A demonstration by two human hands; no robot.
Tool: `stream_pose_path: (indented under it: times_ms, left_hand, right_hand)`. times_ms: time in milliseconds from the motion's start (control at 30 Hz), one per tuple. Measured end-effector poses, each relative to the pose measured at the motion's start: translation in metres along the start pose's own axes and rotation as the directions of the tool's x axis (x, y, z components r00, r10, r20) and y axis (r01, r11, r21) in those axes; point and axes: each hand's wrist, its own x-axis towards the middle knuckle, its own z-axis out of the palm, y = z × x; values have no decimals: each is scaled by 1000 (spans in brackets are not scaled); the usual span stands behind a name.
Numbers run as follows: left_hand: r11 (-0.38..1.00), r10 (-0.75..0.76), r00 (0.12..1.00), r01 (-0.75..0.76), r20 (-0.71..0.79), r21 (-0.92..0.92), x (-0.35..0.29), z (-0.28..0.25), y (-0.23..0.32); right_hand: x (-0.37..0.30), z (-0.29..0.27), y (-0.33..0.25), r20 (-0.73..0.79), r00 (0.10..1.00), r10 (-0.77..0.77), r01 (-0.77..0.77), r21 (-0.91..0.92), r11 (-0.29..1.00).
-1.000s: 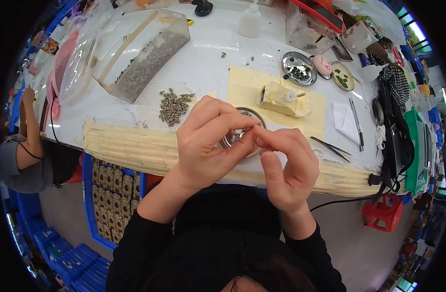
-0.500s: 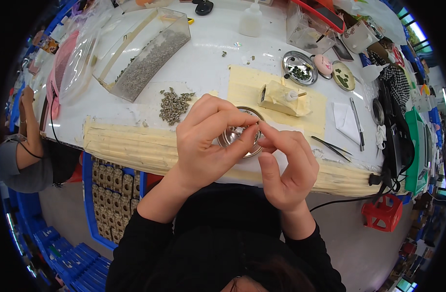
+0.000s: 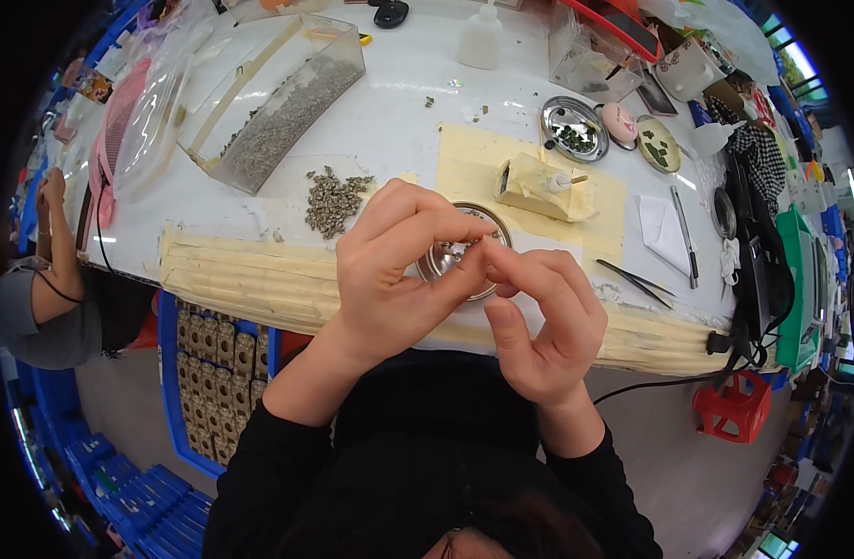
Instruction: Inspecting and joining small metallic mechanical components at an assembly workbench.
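Note:
My left hand (image 3: pixel 396 265) is closed in a pinch, thumb and forefinger meeting above a small round metal dish (image 3: pixel 430 267). Whatever sits between those fingertips is too small or too hidden to name. My right hand (image 3: pixel 555 326) reaches in from the other side, its forefinger touching the left fingertips while its thumb stays apart. Small bits lie in the dish, partly covered by my hands. To the left of my left hand is a heap of small grey-brown pieces (image 3: pixel 334 203). Behind the right hand stands a block wrapped in yellowish tape (image 3: pixel 537 191), with a thin stick on it.
A clear bin (image 3: pixel 292 116) of grey granules stands at the back left. Dark tweezers (image 3: pixel 636 284) and a pen-like tool (image 3: pixel 685 238) lie on the right. Beyond are a metal plate with green pieces (image 3: pixel 562 116) and a white bottle (image 3: pixel 481 39). Another person's arm (image 3: pixel 61 238) shows far left.
My right hand has shifted slightly left, its forefinger now pressing against the left fingertips. The left hand holds nearly the same place and pinch.

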Motion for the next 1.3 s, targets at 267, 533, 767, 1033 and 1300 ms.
stream_pose_path:
  times_ms: [267, 533, 767, 1033, 1300]
  left_hand:
    - [1000, 4, 1000, -4, -9, 23, -1, 1, 0]
    - [1000, -17, 1000, 17, 12, 0, 0, 1, 1]
    - [998, -51, 999, 51, -7, -29, -1, 1, 3]
    - [978, -135, 989, 142, 55, -154, -2, -1, 1]
    - [999, 31, 998, -29, 50, -27, 2, -1, 0]
  right_hand:
    - [0, 1, 3, -35, 994, 103, -101, 33, 994]
    - [-1, 2, 11, -81, 993, -87, 64, -252, 966]
    - [2, 0, 7, -85, 987, 137, -143, -71, 987]
    - [3, 4, 7, -152, 987, 55, -74, -122, 990]
    - [4, 4, 8, -103, 970, 219, -209, 99, 973]
